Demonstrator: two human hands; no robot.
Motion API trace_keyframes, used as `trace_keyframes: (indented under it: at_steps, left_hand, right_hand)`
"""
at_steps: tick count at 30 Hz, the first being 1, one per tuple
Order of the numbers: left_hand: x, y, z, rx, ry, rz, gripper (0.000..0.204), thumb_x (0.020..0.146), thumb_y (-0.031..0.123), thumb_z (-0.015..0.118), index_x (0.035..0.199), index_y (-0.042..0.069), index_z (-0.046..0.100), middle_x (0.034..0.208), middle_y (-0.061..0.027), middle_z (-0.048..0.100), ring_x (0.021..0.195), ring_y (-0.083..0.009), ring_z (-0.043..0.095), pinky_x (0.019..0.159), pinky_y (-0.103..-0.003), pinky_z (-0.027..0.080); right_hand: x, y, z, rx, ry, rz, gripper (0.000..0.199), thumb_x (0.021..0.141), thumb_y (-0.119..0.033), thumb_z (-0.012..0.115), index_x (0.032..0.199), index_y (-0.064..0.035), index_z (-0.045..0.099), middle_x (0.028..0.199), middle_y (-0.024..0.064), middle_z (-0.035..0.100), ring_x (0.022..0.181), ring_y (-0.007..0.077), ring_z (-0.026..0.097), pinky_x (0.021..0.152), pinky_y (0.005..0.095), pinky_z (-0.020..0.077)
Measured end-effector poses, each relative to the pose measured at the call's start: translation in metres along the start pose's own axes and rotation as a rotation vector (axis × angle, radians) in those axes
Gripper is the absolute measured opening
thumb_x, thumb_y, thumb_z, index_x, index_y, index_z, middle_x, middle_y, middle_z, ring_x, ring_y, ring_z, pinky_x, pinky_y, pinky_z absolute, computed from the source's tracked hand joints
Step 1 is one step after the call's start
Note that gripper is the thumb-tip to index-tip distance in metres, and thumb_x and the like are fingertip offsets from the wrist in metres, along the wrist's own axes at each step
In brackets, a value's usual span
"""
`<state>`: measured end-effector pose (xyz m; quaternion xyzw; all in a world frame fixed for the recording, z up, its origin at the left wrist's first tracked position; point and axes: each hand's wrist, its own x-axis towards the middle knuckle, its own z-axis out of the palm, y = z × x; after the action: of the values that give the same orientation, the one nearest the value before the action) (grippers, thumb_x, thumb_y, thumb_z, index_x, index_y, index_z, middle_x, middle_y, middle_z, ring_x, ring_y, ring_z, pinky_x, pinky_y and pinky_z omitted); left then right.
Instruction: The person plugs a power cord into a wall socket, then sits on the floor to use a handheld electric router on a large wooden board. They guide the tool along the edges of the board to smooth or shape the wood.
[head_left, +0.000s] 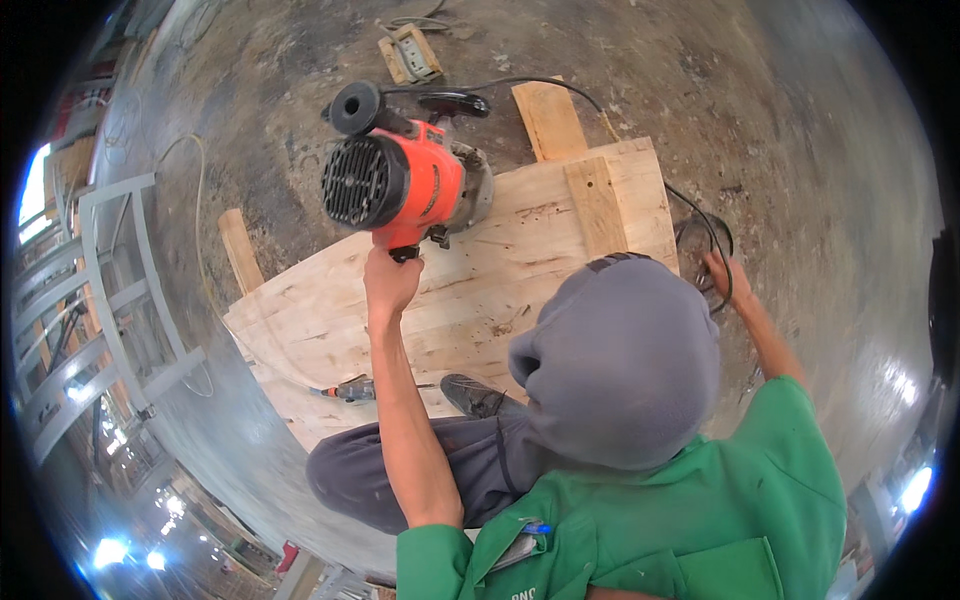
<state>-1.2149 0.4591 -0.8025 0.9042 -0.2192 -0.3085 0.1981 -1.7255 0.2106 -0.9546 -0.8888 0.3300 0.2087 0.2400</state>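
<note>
My left hand (391, 285) is wrapped round a handle of an orange and black plunge router (428, 188). The router is tilted on its side over the far edge of a pale plank panel (480, 262); I cannot tell whether it touches the wood. A second black handle (455, 103) points away from me. Off the panel's right end, my right hand (727, 277) is closed on a looped black power cord (716, 240), its fingers partly hidden. My raised grey-trousered knee (620, 360) covers part of the panel.
A small power tool with a thin bit (352, 389) lies near my shoe (473, 394). Wooden strips (597, 205) lie on and under the panel. Beyond it, a wooden-framed socket box (410, 56) sits on the stained floor. A grey metal frame (140, 270) stands at left.
</note>
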Motion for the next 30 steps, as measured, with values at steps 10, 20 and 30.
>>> trace_keyframes:
  at_steps: [10,20,30]
  left_hand:
    - [-0.006,0.027,0.01,-0.478,-0.117,-0.246,0.031,0.065,-0.007,0.06,0.095,0.001,0.057,0.077,-0.003,0.056,0.06,-0.0126,0.055,0.048,-0.029,0.054]
    - [-0.008,0.02,0.02,-0.502,-0.056,-0.218,0.032,0.063,-0.004,0.066,0.094,0.001,0.059,0.076,-0.0052,0.057,0.059,-0.0142,0.056,0.043,-0.028,0.054]
    - [0.007,0.002,0.007,-0.452,-0.065,-0.232,0.025,0.062,-0.001,0.067,0.087,0.002,0.063,0.075,-0.0047,0.063,0.065,-0.0138,0.06,0.051,-0.03,0.051]
  right_hand:
    - [0.041,0.042,-0.127,0.003,0.243,0.001,0.02,0.084,-0.014,0.053,0.099,-0.0001,0.052,0.093,0.0159,0.055,0.088,0.0324,0.054,0.074,0.0382,0.0434]
    - [0.106,0.021,-0.34,-0.493,0.18,0.153,0.034,0.083,-0.028,0.054,0.089,0.0049,0.056,0.078,0.0201,0.056,0.067,0.0284,0.052,0.061,0.0413,0.0423]
    - [0.298,-0.26,-0.333,-0.203,0.153,-0.386,0.037,0.084,-0.03,0.055,0.08,0.0069,0.058,0.072,0.0194,0.058,0.069,0.031,0.058,0.061,0.0409,0.0443]
